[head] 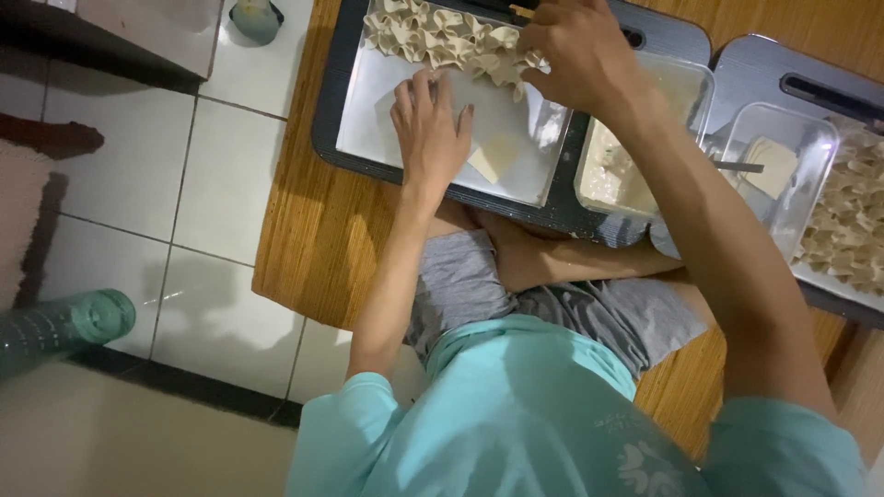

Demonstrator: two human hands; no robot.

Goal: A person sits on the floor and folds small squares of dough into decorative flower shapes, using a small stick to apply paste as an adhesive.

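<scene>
Head view: left hand (429, 129) flat, grip open, on tray (368, 138); right hand (575, 55) pinches folded dumplings (442, 37).

Landmark: green plastic bottle (64, 327), lying at far left on pale tiled floor (221, 184). Right of it, a woven bamboo mat (318, 230) over the tiles. Far right of bottle, a clear container (783, 175) w/ square wrappers (772, 164) & a utensil handle across it; just beyond that, 2nd tray of folded dumplings (852, 221). Above bottle, top edge: small teal cup-like item (255, 18), blurry. Dark rug edge (46, 138) directly above bottle.
</scene>
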